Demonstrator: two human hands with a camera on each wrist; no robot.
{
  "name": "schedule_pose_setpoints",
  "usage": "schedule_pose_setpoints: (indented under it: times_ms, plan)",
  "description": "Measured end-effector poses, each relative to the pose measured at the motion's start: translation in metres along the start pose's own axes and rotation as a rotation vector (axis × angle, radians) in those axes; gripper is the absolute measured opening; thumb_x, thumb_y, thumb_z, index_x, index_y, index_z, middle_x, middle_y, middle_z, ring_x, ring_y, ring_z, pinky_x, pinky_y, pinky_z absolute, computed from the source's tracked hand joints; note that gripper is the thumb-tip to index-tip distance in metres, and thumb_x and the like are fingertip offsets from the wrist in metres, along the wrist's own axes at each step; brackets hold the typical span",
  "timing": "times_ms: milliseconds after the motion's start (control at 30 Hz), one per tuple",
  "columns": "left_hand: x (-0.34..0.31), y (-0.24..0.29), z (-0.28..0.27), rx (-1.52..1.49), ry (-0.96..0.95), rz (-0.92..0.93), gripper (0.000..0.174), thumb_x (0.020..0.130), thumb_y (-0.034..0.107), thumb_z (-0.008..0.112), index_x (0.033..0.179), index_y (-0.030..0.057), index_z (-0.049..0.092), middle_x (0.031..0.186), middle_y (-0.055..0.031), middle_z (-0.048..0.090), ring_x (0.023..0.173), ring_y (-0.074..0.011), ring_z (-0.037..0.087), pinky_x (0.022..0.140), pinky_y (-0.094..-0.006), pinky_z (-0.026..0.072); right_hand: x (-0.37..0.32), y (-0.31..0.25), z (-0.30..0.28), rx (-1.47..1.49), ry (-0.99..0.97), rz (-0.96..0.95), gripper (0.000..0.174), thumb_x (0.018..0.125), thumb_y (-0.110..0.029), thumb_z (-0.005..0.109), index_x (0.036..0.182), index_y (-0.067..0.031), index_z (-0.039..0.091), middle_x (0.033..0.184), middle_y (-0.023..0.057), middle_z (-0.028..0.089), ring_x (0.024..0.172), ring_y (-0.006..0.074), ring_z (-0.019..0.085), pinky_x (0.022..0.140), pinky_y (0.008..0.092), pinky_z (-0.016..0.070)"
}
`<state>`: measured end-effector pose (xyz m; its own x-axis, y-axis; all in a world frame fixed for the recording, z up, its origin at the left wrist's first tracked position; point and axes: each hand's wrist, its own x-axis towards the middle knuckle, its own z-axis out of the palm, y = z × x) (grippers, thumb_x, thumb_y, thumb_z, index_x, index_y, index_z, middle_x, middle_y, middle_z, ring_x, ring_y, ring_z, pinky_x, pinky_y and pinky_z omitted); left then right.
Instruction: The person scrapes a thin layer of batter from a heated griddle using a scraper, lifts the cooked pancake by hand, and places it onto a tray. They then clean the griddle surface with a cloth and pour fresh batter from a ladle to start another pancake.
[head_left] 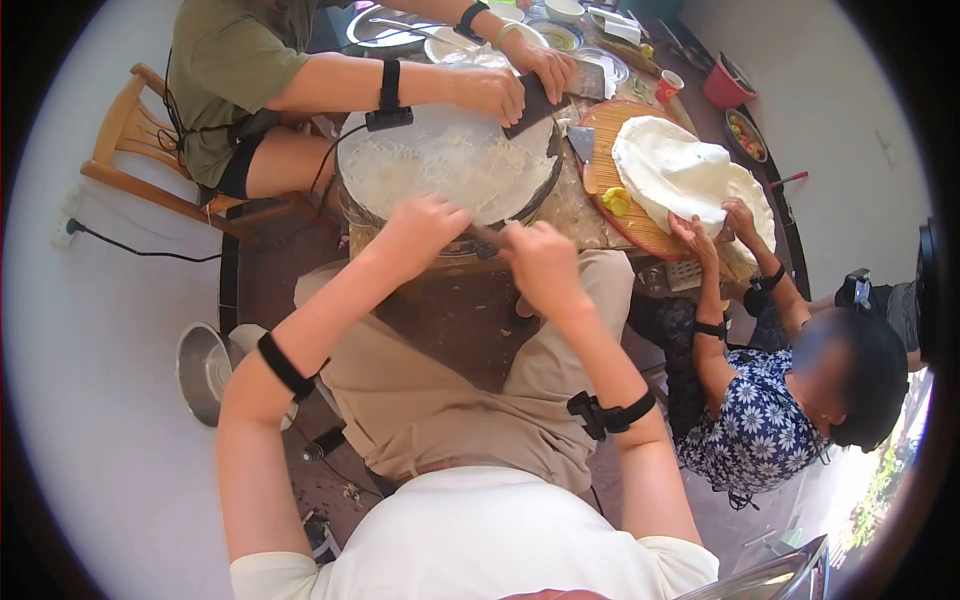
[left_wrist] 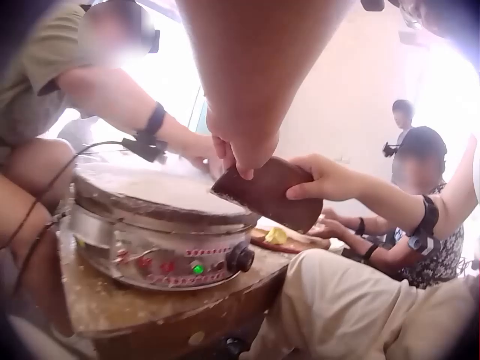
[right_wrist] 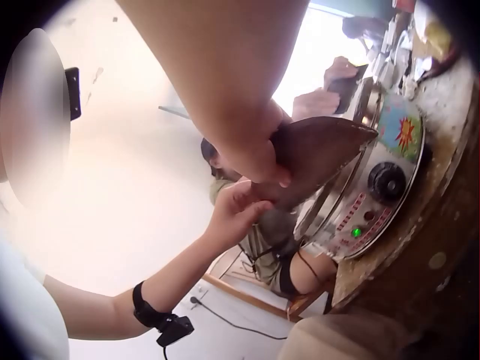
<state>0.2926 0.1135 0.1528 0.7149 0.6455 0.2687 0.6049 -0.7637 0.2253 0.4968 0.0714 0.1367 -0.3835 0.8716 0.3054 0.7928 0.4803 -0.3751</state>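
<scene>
A curved dark brown plate (left_wrist: 274, 195) is held between both hands at the near rim of a round electric griddle (left_wrist: 142, 251). My left hand (head_left: 425, 235) pinches one end of it, and my right hand (head_left: 545, 265) grips the other. In the right wrist view the plate (right_wrist: 319, 154) tapers to a point beside the griddle's edge, with my right hand (right_wrist: 255, 154) above my left hand (right_wrist: 236, 214). A thin whitish layer (head_left: 440, 165) covers the griddle top. On the griddle's front are a black knob (left_wrist: 240, 257) and a lit green light (left_wrist: 197, 268).
Across the griddle another person's hands (head_left: 520, 90) hold a dark plate (head_left: 537, 106) at its far edge. To the right, a second person handles large white sheets (head_left: 670, 160) on a round wooden board (head_left: 600, 130) with a scraper (head_left: 582, 143). Bowls (head_left: 450, 45) stand behind.
</scene>
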Motion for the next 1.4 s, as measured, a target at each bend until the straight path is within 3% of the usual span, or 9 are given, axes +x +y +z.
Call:
schedule_pose_setpoints:
  times_ms: [67, 167, 367, 433, 567, 667, 767, 1033, 1400]
  plan:
    - [0.04, -0.001, 0.022, -0.008, 0.021, 0.011, 0.017, 0.067, 0.003, 0.056, 0.083, 0.0072, 0.059, 0.077, -0.0083, 0.06, 0.083, -0.0274, 0.058, 0.072, -0.0361, 0.0457, -0.001, 0.029, -0.011, 0.001, 0.035, 0.094, 0.017, 0.071, -0.011, 0.065, 0.083, -0.0056, 0.054, 0.07, 0.0122, 0.057, 0.069, 0.0307, 0.057, 0.061, 0.0408, 0.0452]
    - [0.086, -0.001, 0.04, 0.05, -0.098, 0.068, 0.015, 0.065, 0.001, 0.058, 0.078, 0.0076, 0.059, 0.074, -0.0087, 0.061, 0.081, -0.0283, 0.059, 0.07, -0.0366, 0.0462, -0.008, 0.064, -0.008, 0.019, 0.049, 0.215, 0.019, 0.073, -0.014, 0.066, 0.087, -0.006, 0.055, 0.071, 0.0136, 0.056, 0.07, 0.0329, 0.056, 0.062, 0.0422, 0.0433]
    - [0.068, 0.009, 0.023, 0.025, -0.328, -0.01, 0.013, 0.064, -0.002, 0.057, 0.074, 0.0058, 0.059, 0.069, -0.0109, 0.06, 0.077, -0.0312, 0.059, 0.069, -0.0386, 0.0461, -0.017, 0.054, 0.004, 0.249, -0.073, 0.193, 0.022, 0.074, -0.015, 0.066, 0.088, -0.0037, 0.054, 0.072, 0.017, 0.057, 0.072, 0.0368, 0.056, 0.063, 0.044, 0.0424]
    - [0.066, -0.006, 0.009, -0.098, -0.313, -0.059, 0.014, 0.066, -0.003, 0.056, 0.077, 0.0053, 0.059, 0.07, -0.0117, 0.06, 0.077, -0.0314, 0.059, 0.069, -0.0393, 0.0458, -0.009, 0.041, 0.001, 0.343, -0.092, 0.16, 0.023, 0.075, -0.016, 0.066, 0.088, -0.0025, 0.053, 0.072, 0.0184, 0.057, 0.072, 0.0377, 0.056, 0.063, 0.0442, 0.0424]
    - [0.106, -0.03, -0.004, -0.055, -0.062, -0.046, 0.018, 0.068, -0.005, 0.052, 0.082, 0.0045, 0.059, 0.074, -0.0129, 0.06, 0.08, -0.0318, 0.058, 0.071, -0.0399, 0.0455, 0.052, 0.064, -0.026, 0.086, -0.008, 0.165, 0.025, 0.074, -0.019, 0.066, 0.088, -0.0028, 0.054, 0.07, 0.0196, 0.058, 0.069, 0.0377, 0.058, 0.06, 0.0436, 0.0435]
    - [0.147, -0.062, 0.026, -0.041, 0.088, -0.092, 0.02, 0.07, -0.005, 0.05, 0.085, 0.005, 0.059, 0.078, -0.013, 0.06, 0.084, -0.032, 0.058, 0.072, -0.0394, 0.0453, 0.101, 0.092, -0.014, -0.194, 0.051, 0.101, 0.02, 0.071, -0.016, 0.067, 0.083, -0.0038, 0.056, 0.062, 0.0144, 0.059, 0.06, 0.0314, 0.06, 0.057, 0.04, 0.0467]
    - [0.163, -0.082, 0.053, -0.045, -0.03, -0.133, 0.02, 0.07, -0.005, 0.05, 0.085, 0.0054, 0.06, 0.08, -0.0127, 0.06, 0.087, -0.0314, 0.058, 0.073, -0.0387, 0.0453, 0.122, 0.112, 0.007, -0.287, 0.027, 0.038, 0.018, 0.07, -0.017, 0.067, 0.077, -0.0029, 0.058, 0.062, 0.0137, 0.06, 0.059, 0.0302, 0.061, 0.057, 0.0385, 0.0479]
    - [0.134, -0.087, 0.038, -0.069, -0.101, -0.039, 0.013, 0.068, -0.005, 0.05, 0.076, 0.0027, 0.057, 0.077, -0.0137, 0.06, 0.084, -0.0324, 0.058, 0.072, -0.039, 0.0454, 0.122, 0.096, 0.001, -0.168, -0.212, -0.032, 0.022, 0.075, -0.022, 0.066, 0.073, -0.0022, 0.055, 0.066, 0.0165, 0.059, 0.067, 0.0339, 0.059, 0.062, 0.0416, 0.0462]
    - [0.031, -0.089, -0.004, -0.113, -0.124, -0.119, 0.013, 0.065, -0.007, 0.053, 0.075, 0.0012, 0.056, 0.076, -0.0147, 0.059, 0.083, -0.0335, 0.057, 0.071, -0.0405, 0.0444, 0.116, -0.002, 0.021, -0.101, -0.328, -0.103, 0.018, 0.074, -0.018, 0.065, 0.073, -0.0016, 0.059, 0.067, 0.0165, 0.06, 0.069, 0.0333, 0.06, 0.064, 0.0416, 0.0465]
